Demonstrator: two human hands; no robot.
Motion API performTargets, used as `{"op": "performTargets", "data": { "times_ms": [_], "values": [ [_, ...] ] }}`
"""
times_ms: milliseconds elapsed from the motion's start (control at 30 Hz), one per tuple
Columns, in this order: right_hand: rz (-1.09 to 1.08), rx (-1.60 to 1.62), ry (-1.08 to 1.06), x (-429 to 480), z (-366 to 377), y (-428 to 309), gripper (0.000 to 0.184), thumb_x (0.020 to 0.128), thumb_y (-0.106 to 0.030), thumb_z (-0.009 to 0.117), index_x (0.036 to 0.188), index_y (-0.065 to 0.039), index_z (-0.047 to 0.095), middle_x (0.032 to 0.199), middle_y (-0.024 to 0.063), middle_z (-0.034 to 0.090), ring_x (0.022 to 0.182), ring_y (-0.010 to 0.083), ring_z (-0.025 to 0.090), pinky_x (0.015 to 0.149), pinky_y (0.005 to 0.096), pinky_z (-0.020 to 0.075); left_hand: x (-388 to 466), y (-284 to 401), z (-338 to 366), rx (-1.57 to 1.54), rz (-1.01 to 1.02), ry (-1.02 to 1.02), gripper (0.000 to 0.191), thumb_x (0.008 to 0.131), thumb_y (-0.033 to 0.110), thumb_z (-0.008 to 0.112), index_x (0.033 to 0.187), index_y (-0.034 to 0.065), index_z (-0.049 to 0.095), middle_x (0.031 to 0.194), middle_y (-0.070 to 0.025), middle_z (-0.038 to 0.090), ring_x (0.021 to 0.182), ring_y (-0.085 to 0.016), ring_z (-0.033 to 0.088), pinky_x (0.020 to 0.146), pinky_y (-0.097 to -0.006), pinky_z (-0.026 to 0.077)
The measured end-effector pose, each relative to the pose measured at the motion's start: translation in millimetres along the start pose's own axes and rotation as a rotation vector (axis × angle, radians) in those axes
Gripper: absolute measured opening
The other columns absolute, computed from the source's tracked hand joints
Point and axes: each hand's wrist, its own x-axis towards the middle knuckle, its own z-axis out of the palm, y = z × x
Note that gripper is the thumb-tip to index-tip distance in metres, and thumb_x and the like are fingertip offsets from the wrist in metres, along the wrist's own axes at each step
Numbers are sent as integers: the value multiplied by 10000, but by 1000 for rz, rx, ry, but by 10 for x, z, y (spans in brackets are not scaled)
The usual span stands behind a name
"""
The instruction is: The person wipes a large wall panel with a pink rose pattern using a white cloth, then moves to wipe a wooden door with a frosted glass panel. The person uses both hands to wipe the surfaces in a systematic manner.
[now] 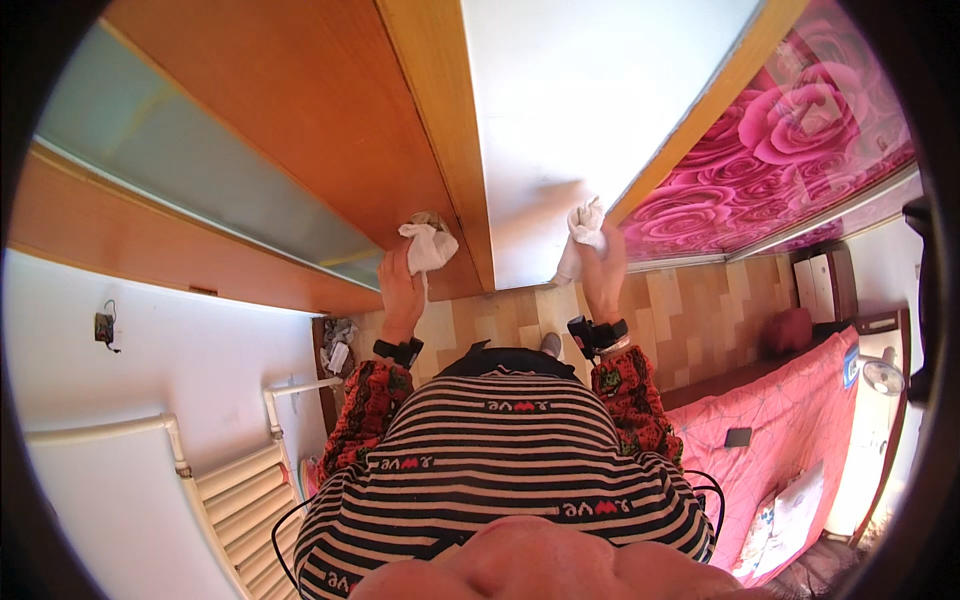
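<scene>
My left hand point(401, 285) holds a crumpled white cloth point(429, 246) against the lower part of an orange-brown wooden door point(322, 97) with a frosted glass strip. To its right, my right hand point(604, 271) grips another whitish cloth point(586, 222), bunched at the top with part of it hanging below the fingers. That hand is beside the edge of a white wall strip point(570, 97) between two wooden trims. Both wrists wear black bands, and the sleeves are red and patterned. Whether either cloth touches the surface behind it is partly hidden by the hands.
Glossy wardrobe panels point(787, 142) with pink roses stand at the right. A bed with a pink cover point(772, 420) lies at the lower right, a dark phone-like object point(739, 437) on it. A radiator point(247, 495) and pipes line the left wall. Wood-patterned floor point(675, 315) shows below.
</scene>
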Motion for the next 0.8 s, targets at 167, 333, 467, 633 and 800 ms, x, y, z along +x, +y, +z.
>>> {"op": "performTargets", "data": {
  "times_ms": [167, 333, 467, 633, 800],
  "values": [
    [11, 20, -78, -54, 120, 53, 375, 908, -73, 758, 1254, 29, 654, 1145, 125, 653, 1045, 218, 636, 917, 356, 517, 208, -46, -80, -31, -33, -156, 481, 822, 108, 726, 1278, 16, 606, 1185, -231, 659, 1107, -464, 601, 948, -530, 481],
    [23, -17, -125, -162, 220, 130, 400, 899, -66, 757, 1276, 13, 652, 1149, 131, 655, 1046, 237, 640, 916, 365, 518, 286, -20, -27, -89, -83, -117, 464, 791, 141, 788, 1213, 11, 643, 1142, -226, 704, 1070, -471, 643, 902, -527, 524],
    [56, -9, -148, -197, 261, 186, 414, 895, -64, 758, 1287, 10, 644, 1154, 132, 656, 1040, 242, 644, 916, 368, 522, 272, -13, 32, -254, -281, -167, 504, 820, 191, 831, 1258, 15, 655, 1168, -176, 727, 1068, -373, 685, 903, -451, 543],
    [91, 23, -169, -299, 379, 165, 401, 897, -54, 756, 1277, 8, 644, 1159, 121, 653, 1047, 228, 641, 925, 357, 525, 293, -23, 47, -601, -599, -315, 573, 852, 277, 874, 1315, 19, 654, 1168, -77, 730, 1017, -179, 685, 851, -351, 555],
    [106, 68, -235, -367, 542, 103, 375, 904, -47, 752, 1263, 0, 654, 1164, 112, 649, 1067, 221, 640, 925, 348, 528, 300, -26, 13, -623, -643, -303, 624, 833, 291, 888, 1337, 18, 640, 1170, -84, 728, 1008, -179, 690, 837, -350, 562]
  ]
}}
